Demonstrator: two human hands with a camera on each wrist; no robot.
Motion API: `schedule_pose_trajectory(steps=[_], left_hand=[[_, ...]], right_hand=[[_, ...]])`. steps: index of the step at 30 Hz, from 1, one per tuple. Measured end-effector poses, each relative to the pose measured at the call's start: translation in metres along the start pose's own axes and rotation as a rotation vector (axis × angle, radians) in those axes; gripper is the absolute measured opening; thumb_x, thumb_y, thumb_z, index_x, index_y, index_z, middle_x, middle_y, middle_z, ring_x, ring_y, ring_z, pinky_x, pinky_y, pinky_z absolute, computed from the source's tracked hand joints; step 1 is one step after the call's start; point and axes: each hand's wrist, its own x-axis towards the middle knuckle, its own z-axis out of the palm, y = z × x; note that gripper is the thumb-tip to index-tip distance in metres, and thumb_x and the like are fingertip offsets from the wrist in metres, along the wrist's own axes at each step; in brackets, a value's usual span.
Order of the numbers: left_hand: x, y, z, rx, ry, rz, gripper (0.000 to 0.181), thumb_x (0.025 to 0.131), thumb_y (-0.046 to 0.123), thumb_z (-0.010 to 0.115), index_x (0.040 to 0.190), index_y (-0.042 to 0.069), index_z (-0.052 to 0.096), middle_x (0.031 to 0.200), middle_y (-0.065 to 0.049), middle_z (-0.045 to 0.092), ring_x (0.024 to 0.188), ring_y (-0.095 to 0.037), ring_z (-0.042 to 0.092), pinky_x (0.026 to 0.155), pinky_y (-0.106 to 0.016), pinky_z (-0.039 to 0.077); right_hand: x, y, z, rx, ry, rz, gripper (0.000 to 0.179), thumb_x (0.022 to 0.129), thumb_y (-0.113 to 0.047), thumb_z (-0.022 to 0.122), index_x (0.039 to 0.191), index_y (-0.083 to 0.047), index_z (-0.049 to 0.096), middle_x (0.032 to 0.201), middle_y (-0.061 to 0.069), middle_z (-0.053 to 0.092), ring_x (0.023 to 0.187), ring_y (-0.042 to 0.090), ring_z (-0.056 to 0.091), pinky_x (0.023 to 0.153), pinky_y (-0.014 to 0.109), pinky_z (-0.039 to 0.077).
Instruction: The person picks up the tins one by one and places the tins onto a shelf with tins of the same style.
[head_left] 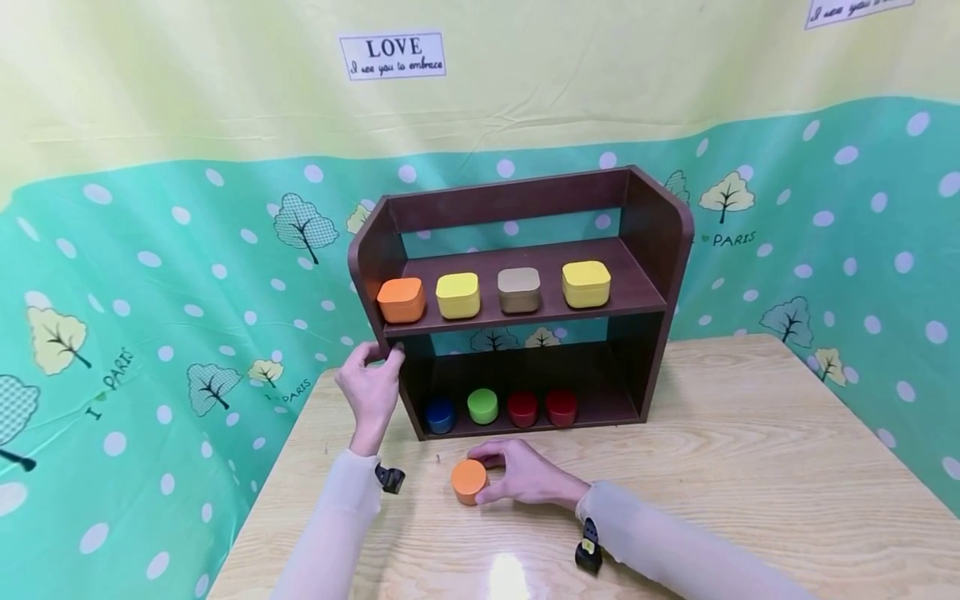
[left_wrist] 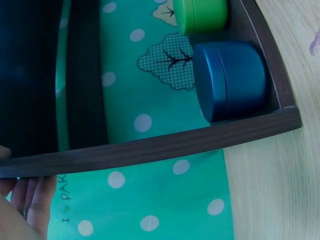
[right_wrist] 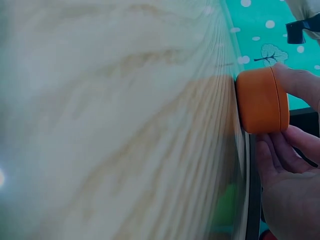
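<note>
My left hand (head_left: 371,383) grips the front edge of the left side panel (left_wrist: 150,151) of a dark brown two-tier shelf (head_left: 510,183), thumb on one face and fingers on the other. On the table in front of the shelf, my right hand (head_left: 528,472) pinches a round orange tin (head_left: 469,481) between thumb and fingers. The right wrist view shows the tin (right_wrist: 262,100) upright, its base at the tabletop. Along the lower tier sit round tins: a blue one (head_left: 440,415) at the left, a green one (head_left: 482,406), then two red ones (head_left: 522,409).
The upper tier bears squarish tins along its front: orange (head_left: 402,300), yellow (head_left: 458,296), grey-brown (head_left: 519,290) and another yellow one (head_left: 587,284). Behind the shelf and the wooden table (head_left: 750,433) hangs a dotted green and cream cloth (head_left: 225,192).
</note>
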Motion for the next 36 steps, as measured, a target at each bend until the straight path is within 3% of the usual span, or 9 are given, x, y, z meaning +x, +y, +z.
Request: schedule_pose_trajectory(steps=[6, 11, 17, 25, 36], left_hand=[[0.0002, -0.0001, -0.0006, -0.006, -0.008, 0.003, 0.016, 0.090, 0.012, 0.082, 0.090, -0.004, 0.078, 0.092, -0.025, 0.078, 0.082, -0.009, 0.062, 0.079, -0.020, 0.045], [0.0007, -0.0011, 0.0003, -0.004, -0.001, 0.013, 0.016, 0.089, 0.012, 0.083, 0.090, -0.004, 0.078, 0.091, -0.025, 0.078, 0.080, -0.006, 0.062, 0.077, -0.019, 0.045], [0.0005, -0.0013, 0.0004, -0.003, 0.002, 0.016, 0.017, 0.089, 0.013, 0.083, 0.091, -0.004, 0.078, 0.091, -0.025, 0.078, 0.076, 0.002, 0.060, 0.076, -0.019, 0.045], [0.0003, -0.0005, 0.0006, -0.008, -0.001, 0.008, 0.017, 0.090, 0.012, 0.082, 0.091, -0.004, 0.078, 0.092, -0.026, 0.078, 0.084, -0.013, 0.062, 0.079, -0.021, 0.044], [-0.0005, -0.0010, 0.0007, -0.020, -0.009, -0.020, 0.016, 0.091, 0.011, 0.080, 0.094, -0.005, 0.078, 0.095, -0.027, 0.077, 0.091, -0.028, 0.065, 0.090, -0.046, 0.048]], right_hand=[[0.0023, -0.0002, 0.0039, -0.009, 0.004, 0.017, 0.064, 0.086, -0.018, 0.093, 0.143, -0.003, 0.068, 0.142, 0.008, 0.074, 0.129, 0.026, 0.068, 0.117, 0.049, 0.052], [0.0028, -0.0008, 0.0042, 0.001, 0.003, 0.026, 0.063, 0.086, -0.017, 0.093, 0.143, -0.004, 0.069, 0.142, 0.009, 0.073, 0.131, 0.027, 0.066, 0.119, 0.054, 0.049], [0.0034, -0.0012, 0.0047, 0.002, 0.002, 0.034, 0.062, 0.086, -0.015, 0.093, 0.142, -0.004, 0.069, 0.142, 0.009, 0.073, 0.127, 0.025, 0.067, 0.117, 0.047, 0.052], [0.0042, -0.0016, 0.0051, -0.004, 0.004, 0.042, 0.059, 0.085, -0.016, 0.093, 0.140, -0.008, 0.071, 0.142, 0.007, 0.073, 0.125, 0.023, 0.068, 0.115, 0.042, 0.053], [0.0006, -0.0049, 0.0024, -0.002, 0.007, 0.049, 0.061, 0.086, -0.019, 0.093, 0.141, -0.008, 0.071, 0.140, 0.006, 0.074, 0.125, 0.021, 0.068, 0.117, 0.047, 0.052]])
